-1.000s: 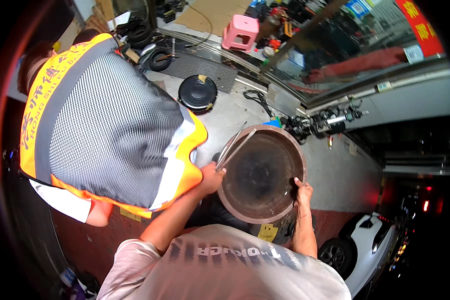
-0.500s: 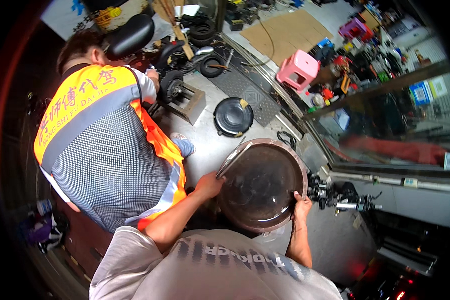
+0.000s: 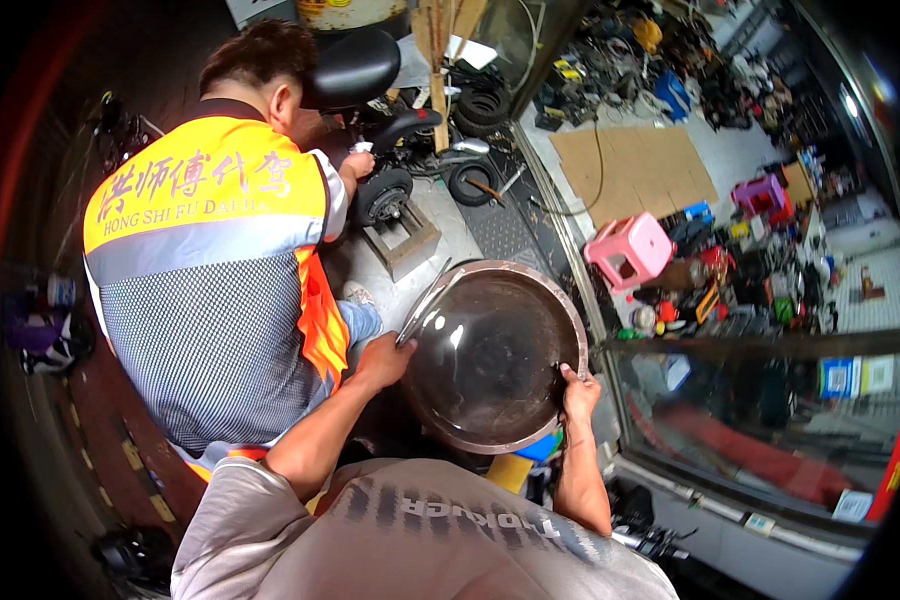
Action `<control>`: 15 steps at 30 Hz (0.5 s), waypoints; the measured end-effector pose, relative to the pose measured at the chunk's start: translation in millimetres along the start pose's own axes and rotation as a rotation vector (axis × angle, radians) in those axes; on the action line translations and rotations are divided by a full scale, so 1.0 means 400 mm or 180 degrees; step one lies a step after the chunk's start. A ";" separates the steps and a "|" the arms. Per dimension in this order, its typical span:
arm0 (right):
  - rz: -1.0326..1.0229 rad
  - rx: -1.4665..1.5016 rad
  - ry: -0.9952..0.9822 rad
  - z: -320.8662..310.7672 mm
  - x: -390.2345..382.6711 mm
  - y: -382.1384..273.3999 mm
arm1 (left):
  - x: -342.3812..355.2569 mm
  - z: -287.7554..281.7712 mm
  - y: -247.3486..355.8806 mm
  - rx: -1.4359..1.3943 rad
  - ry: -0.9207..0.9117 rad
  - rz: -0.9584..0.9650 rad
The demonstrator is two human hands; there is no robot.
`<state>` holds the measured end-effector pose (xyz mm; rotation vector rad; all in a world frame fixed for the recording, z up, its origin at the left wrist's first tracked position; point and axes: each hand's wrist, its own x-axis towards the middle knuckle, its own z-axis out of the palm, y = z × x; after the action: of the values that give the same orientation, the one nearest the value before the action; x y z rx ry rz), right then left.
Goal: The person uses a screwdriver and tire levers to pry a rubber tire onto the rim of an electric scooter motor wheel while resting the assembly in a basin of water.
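A round, dark brown basin (image 3: 568, 315) with shallow water in it is held out in front of my body. My left hand (image 3: 385, 360) is closed at the basin's left rim, gripping slim metal levers (image 3: 425, 302) that point up and away along the rim. Whether its fingers also hold the rim is hidden. On the opposite side, my right hand (image 3: 578, 395) clasps the rim, its thumb over the inside edge and its fingers underneath.
A person in a yellow and orange vest (image 3: 210, 220) bends at my left, by a small wheel (image 3: 382, 197) near a box-like stand (image 3: 402, 243). Tyres (image 3: 480, 108) lie beyond. A pink stool (image 3: 630, 250), cardboard (image 3: 630, 168) and a glass door (image 3: 750, 420) are at right.
My view has turned, and the surroundings sit lower and further right. The basin has shifted left in view, still in both hands. The black round tub on the floor is out of sight.
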<state>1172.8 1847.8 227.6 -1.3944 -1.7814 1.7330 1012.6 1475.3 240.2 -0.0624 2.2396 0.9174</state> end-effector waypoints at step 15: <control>-0.0546 -0.1099 -0.1240 0.510 0.490 -0.269 | 0.284 -0.046 0.020 -0.0805 0.0994 -0.0586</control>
<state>875.9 1897.2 196.1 -1.0209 -2.4255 1.7541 914.1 1493.4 182.8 -0.5522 2.3342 1.1464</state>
